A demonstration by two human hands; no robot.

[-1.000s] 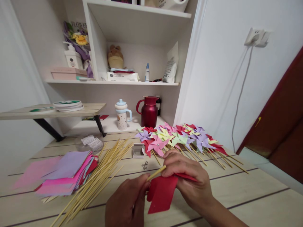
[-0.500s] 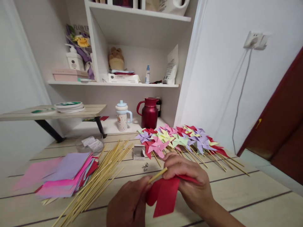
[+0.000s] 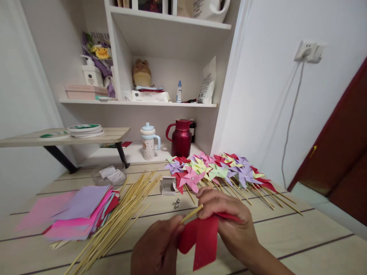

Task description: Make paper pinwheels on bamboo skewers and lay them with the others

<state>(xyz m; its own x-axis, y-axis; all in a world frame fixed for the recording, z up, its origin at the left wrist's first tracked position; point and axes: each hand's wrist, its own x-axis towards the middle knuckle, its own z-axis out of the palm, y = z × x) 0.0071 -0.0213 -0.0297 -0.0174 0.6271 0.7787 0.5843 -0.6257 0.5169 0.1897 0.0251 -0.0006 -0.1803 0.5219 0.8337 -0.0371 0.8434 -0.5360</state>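
My left hand (image 3: 157,244) is closed around a thin wooden stick (image 3: 192,214), whose end points up toward my right hand. Red paper (image 3: 205,242), partly folded over with one flap hanging down, is pinched in my right hand (image 3: 229,214). The fingers hide where the stick and paper meet, so I cannot tell if they are joined. Just beyond lie several small silver tacks (image 3: 176,203) beside a small open box (image 3: 168,186). Past my right hand, many paper pinwheels (image 3: 218,170) on sticks lie in a pile.
At the left are a stack of coloured paper sheets (image 3: 86,202) and a bundle of wooden sticks (image 3: 126,214). Behind stand a clear container (image 3: 109,175), a small raised stand (image 3: 114,133), a cup (image 3: 148,143) and a red jug (image 3: 181,139). A white shelf unit (image 3: 140,104) rises at the back.
The hanging flap of red paper has swung slightly right and down. Both hands keep their hold and have barely moved; the view has tilted up a little.
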